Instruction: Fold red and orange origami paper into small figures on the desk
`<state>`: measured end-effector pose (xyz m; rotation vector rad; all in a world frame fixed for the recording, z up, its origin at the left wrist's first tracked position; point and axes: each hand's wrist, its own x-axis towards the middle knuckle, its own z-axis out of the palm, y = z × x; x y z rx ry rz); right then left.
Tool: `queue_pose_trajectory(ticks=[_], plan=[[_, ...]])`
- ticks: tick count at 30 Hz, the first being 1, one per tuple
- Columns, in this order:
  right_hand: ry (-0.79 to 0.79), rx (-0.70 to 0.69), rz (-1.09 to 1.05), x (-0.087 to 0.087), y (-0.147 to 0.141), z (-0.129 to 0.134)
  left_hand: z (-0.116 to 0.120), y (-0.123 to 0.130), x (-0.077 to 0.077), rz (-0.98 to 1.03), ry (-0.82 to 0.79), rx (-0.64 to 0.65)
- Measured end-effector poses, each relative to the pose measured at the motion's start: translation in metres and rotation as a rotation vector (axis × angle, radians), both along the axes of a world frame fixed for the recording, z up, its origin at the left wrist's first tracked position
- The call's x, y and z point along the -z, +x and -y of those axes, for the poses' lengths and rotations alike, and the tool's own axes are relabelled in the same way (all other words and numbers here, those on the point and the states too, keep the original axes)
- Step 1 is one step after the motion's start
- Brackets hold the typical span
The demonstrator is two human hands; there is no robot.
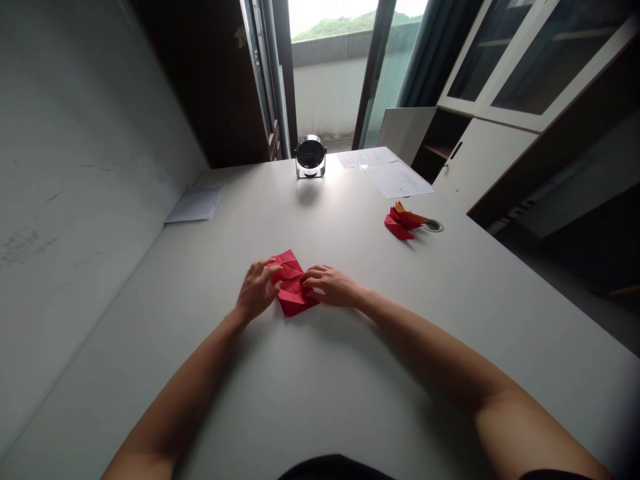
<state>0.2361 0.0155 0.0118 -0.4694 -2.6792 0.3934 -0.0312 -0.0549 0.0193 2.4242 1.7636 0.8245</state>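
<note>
A creased sheet of red paper [291, 298] lies on the white table [310, 373], with fold lines across it and its lower corner pointing toward me. At its left edge, my left hand [257, 287] grips the paper with curled fingers. My right hand [327, 285] has its fingertips on the right edge of the same sheet, the fingers bent and close together. The fingers hide parts of both side edges.
Folded red and orange paper pieces [403, 221] sit at the right beside a round cable hole [433, 226]. A small round fan-like device [311, 157] stands at the back. Printed sheets [397, 179] lie back right, and a paper stack [195, 203] rests by the left wall.
</note>
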Motion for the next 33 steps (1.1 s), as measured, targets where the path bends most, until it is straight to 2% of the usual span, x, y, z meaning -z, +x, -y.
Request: queue_pose_trajectory(ticks=[2, 4, 8, 10, 14, 18, 24, 30, 33], plan=[[-0.003, 0.036, -0.004, 0.001, 0.001, -0.002, -0.001, 0.004, 0.003, -0.110, -0.073, 0.111], [-0.006, 0.107, -0.003, 0.002, 0.002, -0.005, -0.002, 0.007, 0.006, -0.175, -0.135, 0.157], [0.004, 0.266, -0.005, 0.001, 0.001, -0.006, -0.002, 0.011, 0.005, -0.203, -0.159, 0.086], [0.017, 0.302, -0.019, 0.000, -0.002, -0.004, 0.000, 0.014, 0.001, -0.207, -0.150, 0.057], [0.024, 0.253, -0.028, 0.004, -0.008, 0.001, 0.002, 0.020, -0.003, -0.198, -0.122, 0.041], [0.013, 0.167, 0.028, 0.017, -0.010, 0.001, -0.001, 0.019, 0.003, -0.181, -0.127, 0.012], [-0.031, 0.197, 0.144, 0.028, -0.003, -0.007, -0.005, 0.009, 0.014, -0.090, -0.134, -0.031], [-0.015, 0.228, 0.182, 0.029, -0.002, -0.005, -0.009, 0.006, 0.028, -0.132, -0.210, 0.105], [0.028, 0.228, 0.168, 0.026, -0.007, 0.002, -0.009, 0.006, 0.034, -0.168, -0.253, 0.106]])
